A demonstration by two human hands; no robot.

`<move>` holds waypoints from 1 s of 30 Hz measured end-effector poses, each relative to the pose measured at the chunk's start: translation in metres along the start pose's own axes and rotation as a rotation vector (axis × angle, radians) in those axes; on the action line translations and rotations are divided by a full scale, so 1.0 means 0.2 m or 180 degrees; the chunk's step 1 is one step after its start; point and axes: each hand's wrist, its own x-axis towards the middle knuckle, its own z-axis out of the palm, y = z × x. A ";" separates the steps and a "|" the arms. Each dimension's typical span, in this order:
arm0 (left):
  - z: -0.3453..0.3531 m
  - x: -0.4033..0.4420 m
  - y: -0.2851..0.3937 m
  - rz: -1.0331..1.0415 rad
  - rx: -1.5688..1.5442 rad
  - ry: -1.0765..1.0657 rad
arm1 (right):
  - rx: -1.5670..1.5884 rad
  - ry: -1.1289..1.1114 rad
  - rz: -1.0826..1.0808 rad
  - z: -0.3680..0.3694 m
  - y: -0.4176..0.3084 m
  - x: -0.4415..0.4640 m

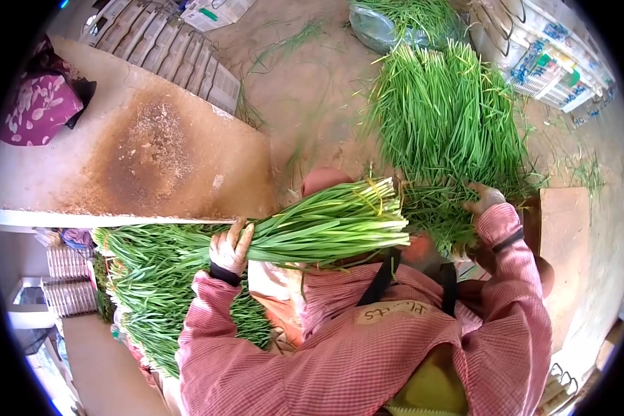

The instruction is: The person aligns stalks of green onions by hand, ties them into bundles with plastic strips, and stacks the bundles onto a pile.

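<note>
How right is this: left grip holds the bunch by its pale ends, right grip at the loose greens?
Wrong end: head view shows the left grip holding the bunch by its green leaves, away from the pale ends. Right grip at the loose greens is correct.

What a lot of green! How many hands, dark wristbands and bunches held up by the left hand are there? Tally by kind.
Hands: 2 (left hand, right hand)
Dark wristbands: 2 (left wristband, right wristband)
Held green bunch: 1
Total: 5

Green, pale-ended bunch (326,225), pink checked sleeves (218,312), purple, pale-patterned cloth (40,109).
</note>
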 end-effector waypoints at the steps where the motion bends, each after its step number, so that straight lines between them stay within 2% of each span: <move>1: -0.01 -0.02 0.01 0.0042 -0.0067 -0.0061 | 0.1044 0.0042 -0.0640 0.00 -0.08 0.02; 2: -0.03 -0.02 0.01 0.0044 0.0029 -0.0215 | 0.1106 0.0631 -0.1765 -0.07 -0.26 -0.05; 4: -0.03 0.02 0.01 0.0096 -0.0031 -0.0034 | 0.1050 -0.0246 -0.1663 -0.09 -0.51 -0.07; 5: -0.03 0.02 0.01 0.0120 -0.0065 0.0032 | 0.0654 -0.1079 -0.1460 -0.16 -0.64 -0.10; 7: -0.03 0.02 0.01 0.0080 -0.0032 0.0001 | 0.0399 -0.1362 -0.1687 -0.03 -0.77 -0.09; 9: -0.04 0.01 0.01 0.0115 -0.0021 -0.0023 | 0.1517 -0.1075 -0.1894 0.19 -0.81 -0.04; 11: -0.03 0.02 0.01 0.0049 -0.0089 0.0014 | 0.3292 -0.1411 -0.1345 0.25 -0.81 -0.06; 12: -0.03 0.02 0.00 0.0050 -0.0110 -0.0021 | 0.3283 -0.1367 -0.1296 0.17 -0.81 -0.10; 13: -0.02 0.01 0.00 0.0052 -0.0135 -0.0065 | 0.3764 -0.1300 -0.1205 0.24 -0.77 -0.11; 15: 0.03 -0.02 -0.05 -0.0029 -0.0211 -0.0215 | 0.5729 -0.1108 -0.1504 0.30 -0.67 -0.09; 17: 0.04 0.01 -0.05 -0.0041 -0.0473 -0.0118 | 0.6694 -0.2065 -0.1376 0.22 -0.49 -0.08; 18: 0.05 0.01 -0.05 -0.0012 -0.0382 -0.0136 | 0.6738 -0.2322 -0.1149 0.19 -0.39 -0.06; 19: 0.05 0.01 -0.05 -0.0003 -0.0395 -0.0142 | 0.6772 -0.2590 -0.0921 0.17 -0.26 -0.03; 21: 0.06 0.02 -0.06 0.0048 -0.0374 -0.0396 | 0.5191 -0.2081 -0.0373 0.12 0.04 0.03; 22: 0.06 0.03 -0.06 0.0058 -0.0384 -0.0385 | 0.2159 -0.1601 -0.0343 0.05 0.06 0.00; 24: 0.05 0.06 -0.06 0.0027 -0.0573 -0.0398 | -0.0825 -0.0951 -0.0216 0.00 0.08 -0.04; 26: 0.07 0.06 -0.05 -0.0003 -0.0434 -0.0366 | 0.0431 0.0239 -0.0565 0.05 -0.01 0.00; 27: 0.05 0.07 -0.05 0.0005 -0.0383 -0.0495 | 0.1200 -0.0490 -0.0881 -0.06 -0.22 -0.06; 29: 0.06 0.09 -0.04 0.0005 -0.0262 -0.0508 | 0.1975 -0.1059 -0.1984 -0.03 -0.47 -0.07; 30: 0.07 0.09 -0.05 0.0046 -0.0323 -0.0451 | 0.2065 -0.0782 -0.2340 0.02 -0.57 -0.07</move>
